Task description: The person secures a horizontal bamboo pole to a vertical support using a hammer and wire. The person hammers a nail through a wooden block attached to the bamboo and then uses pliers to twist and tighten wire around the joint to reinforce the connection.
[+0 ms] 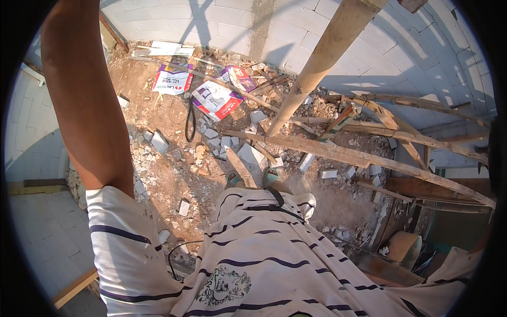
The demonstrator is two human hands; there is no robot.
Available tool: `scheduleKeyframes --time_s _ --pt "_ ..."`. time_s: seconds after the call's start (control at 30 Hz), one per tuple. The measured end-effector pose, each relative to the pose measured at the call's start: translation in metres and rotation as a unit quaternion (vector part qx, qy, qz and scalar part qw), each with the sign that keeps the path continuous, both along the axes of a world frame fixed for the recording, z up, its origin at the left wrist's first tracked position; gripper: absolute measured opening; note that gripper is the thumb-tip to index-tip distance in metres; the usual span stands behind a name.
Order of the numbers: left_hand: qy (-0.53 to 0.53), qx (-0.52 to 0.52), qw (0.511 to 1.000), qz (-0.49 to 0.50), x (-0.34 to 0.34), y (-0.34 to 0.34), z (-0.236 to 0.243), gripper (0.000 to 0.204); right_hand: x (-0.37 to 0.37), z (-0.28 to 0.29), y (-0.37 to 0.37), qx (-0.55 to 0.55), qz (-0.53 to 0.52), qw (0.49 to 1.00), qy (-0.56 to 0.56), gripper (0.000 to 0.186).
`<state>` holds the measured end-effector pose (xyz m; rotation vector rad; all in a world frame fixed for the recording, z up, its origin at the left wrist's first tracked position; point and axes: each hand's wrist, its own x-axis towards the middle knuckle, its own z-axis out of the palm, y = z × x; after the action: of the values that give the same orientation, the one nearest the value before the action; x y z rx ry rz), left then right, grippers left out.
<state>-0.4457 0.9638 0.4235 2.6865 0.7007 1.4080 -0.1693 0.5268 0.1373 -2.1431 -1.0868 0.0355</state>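
Purple, white and red printed bags (212, 98) lie on the rubble (150, 113) to the right of the raised left arm (87, 100). Both hands are outside the view, the left past the upper edge and the right somewhere beyond its striped sleeve (449, 274), so I cannot tell whether either grip is apart, together or clamped on something. Bold lettering and figures show on the bags' white and red panels. Farther right of that arm, a bamboo pole (322, 68) slants from the upper edge down toward the ground, with long wooden planks (338, 151) near its lower end. A black looped strap (190, 124) lies between the arm and the pole, with white block fragments (251, 154) scattered nearby. Below and right of the arm, the striped shirt (301, 277) bears a dark printed emblem (225, 285), the small lettering under it hard to read.
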Motion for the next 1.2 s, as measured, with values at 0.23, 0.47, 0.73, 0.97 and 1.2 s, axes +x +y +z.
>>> scheduleKeyframes --time_s 0.23,0.47,0.73,0.97,1.2 --pt "-0.016 -0.541 0.841 0.010 -0.065 0.016 -0.251 0.033 -0.082 -0.131 -0.123 -0.200 -0.119 0.936 0.265 0.020" --pt "0.072 -0.735 0.649 0.183 -0.160 -0.083 -0.533 0.030 -0.118 -0.157 -0.174 -0.298 -0.170 0.858 0.383 0.021" --pt "0.150 -0.840 0.457 0.251 -0.226 -0.223 -0.662 0.025 -0.114 -0.153 -0.168 -0.311 -0.211 0.830 0.413 0.021" --pt "0.062 -0.850 0.432 0.296 -0.259 -0.243 -0.713 0.022 -0.106 -0.161 -0.150 -0.318 -0.194 0.808 0.457 0.022" --pt "0.009 -0.797 0.554 0.241 -0.157 -0.180 -0.618 0.027 -0.057 -0.153 -0.180 -0.305 -0.253 0.793 0.463 0.022"
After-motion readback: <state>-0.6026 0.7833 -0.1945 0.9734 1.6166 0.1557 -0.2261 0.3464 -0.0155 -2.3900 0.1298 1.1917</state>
